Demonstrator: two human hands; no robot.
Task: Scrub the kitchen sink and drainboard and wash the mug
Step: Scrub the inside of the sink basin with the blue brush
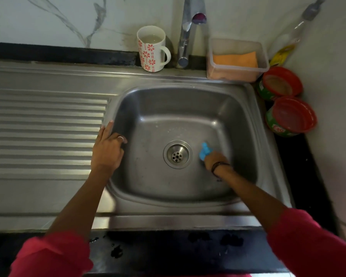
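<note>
Red sleeves (pixel 54 254) lead to a left hand (pixel 106 147) resting flat-fingered on the steel sink (pixel 246 116) rim, likely bracing, while the right hand (pixel 215 159) clutches a blue scrubber (pixel 204 151) beside the drain (pixel 177 154), the red-flowered white mug (pixel 151 48) standing well beyond it.

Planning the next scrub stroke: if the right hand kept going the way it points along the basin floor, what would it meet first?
The right hand, gripping a blue scrubber, points up and left. The drain lies just left of that line, so it would probably cross bare floor to the sink back wall.
</note>
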